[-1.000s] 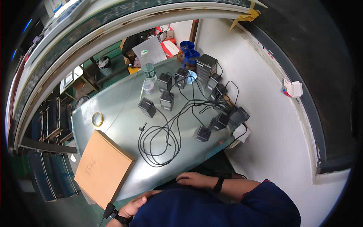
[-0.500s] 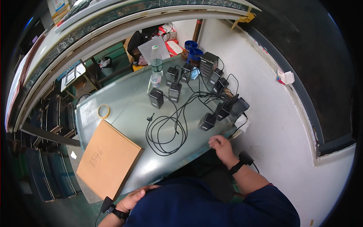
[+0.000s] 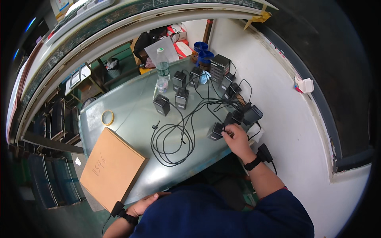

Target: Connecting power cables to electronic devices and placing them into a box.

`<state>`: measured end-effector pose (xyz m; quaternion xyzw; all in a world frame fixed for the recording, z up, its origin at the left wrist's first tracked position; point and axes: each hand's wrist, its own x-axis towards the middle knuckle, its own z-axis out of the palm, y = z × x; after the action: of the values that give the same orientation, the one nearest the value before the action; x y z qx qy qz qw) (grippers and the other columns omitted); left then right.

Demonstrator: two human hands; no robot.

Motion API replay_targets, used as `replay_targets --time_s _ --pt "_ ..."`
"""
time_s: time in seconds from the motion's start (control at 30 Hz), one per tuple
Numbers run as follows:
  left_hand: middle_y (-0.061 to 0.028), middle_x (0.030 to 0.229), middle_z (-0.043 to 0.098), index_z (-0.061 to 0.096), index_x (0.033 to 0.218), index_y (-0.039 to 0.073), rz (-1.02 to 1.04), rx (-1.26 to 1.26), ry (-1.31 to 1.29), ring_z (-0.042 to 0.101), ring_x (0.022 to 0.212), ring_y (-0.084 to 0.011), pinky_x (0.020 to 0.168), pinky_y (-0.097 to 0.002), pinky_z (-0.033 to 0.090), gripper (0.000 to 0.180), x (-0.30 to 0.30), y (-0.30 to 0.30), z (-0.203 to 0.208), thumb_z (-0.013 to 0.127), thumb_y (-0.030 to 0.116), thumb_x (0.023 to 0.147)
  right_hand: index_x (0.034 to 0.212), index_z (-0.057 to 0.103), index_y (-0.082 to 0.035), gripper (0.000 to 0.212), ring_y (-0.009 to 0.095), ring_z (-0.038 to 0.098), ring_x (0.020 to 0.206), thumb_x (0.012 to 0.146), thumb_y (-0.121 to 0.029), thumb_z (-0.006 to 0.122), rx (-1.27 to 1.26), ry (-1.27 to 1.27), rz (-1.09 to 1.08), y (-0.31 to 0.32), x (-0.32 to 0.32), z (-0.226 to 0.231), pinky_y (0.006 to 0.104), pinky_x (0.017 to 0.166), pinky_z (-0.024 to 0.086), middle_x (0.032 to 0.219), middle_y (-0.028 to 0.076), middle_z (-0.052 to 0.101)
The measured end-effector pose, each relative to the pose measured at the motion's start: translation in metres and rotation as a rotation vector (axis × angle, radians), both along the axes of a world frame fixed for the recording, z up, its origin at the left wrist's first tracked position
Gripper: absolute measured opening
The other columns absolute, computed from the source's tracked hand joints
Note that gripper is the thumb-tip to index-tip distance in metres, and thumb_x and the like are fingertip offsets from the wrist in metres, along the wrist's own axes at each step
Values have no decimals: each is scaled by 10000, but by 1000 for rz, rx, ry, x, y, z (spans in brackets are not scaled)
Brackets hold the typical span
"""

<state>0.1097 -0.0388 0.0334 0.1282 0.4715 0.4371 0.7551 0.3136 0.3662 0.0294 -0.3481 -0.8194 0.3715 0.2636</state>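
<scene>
My right hand (image 3: 237, 139) is at the table's right front edge, its fingers drawn together against the right side of a small black box-shaped device (image 3: 215, 131). A cable runs to that box; whether the fingertips pinch it is hidden. Several similar black boxes stand beyond, among them one at the table's middle (image 3: 161, 104) and another next to it (image 3: 181, 98). A looped black cable (image 3: 171, 162) lies to the left of my right hand. My left hand (image 3: 145, 204) lies against my dark blue shirt, thumb out and fingers stretched, their tips partly hidden.
A flat brown cardboard box (image 3: 113, 168) lies at the table's left front, a yellow tape roll (image 3: 107, 117) behind it. A clear plastic bottle (image 3: 162, 65) stands at the back, near blue-rimmed tape rolls (image 3: 205, 56). The white wall (image 3: 285, 131) bounds the right side.
My right hand has moved forward from the table's front edge to the nearest black box and now touches it. My left hand stays against the shirt.
</scene>
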Motion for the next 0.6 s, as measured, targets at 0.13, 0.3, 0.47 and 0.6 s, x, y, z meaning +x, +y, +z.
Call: replay_targets --time_s 0.13,0.3,0.47,0.6 --pt "-149 1486 555 448 1531 -12 29 -33 -13 496 1392 -227 1193 -355 337 747 8 1 -18 425 581 1077 959 678 4 156 312 678 788 877 -96 764 17 -113 37 6 -4 9 373 698 529 897 140 655" --pt "-147 1470 566 455 1527 -5 36 -38 -3 503 1382 -226 1188 -355 345 716 16 12 -23 413 560 1088 930 676 5 152 343 663 777 865 -101 763 47 -161 100 15 1 5 403 685 518 883 146 655" --pt "-138 1429 592 490 1498 0 11 -52 46 520 1359 -226 1177 -358 359 678 22 27 -24 399 540 1099 930 676 3 134 356 659 787 871 -94 747 12 -173 152 21 0 8 410 693 518 890 149 656" --pt "-134 1400 610 526 1462 -4 0 -48 107 542 1330 -228 1159 -360 377 650 26 36 -27 399 524 1105 966 673 3 118 357 663 807 892 -80 713 32 -157 217 28 3 12 408 710 524 911 154 659"
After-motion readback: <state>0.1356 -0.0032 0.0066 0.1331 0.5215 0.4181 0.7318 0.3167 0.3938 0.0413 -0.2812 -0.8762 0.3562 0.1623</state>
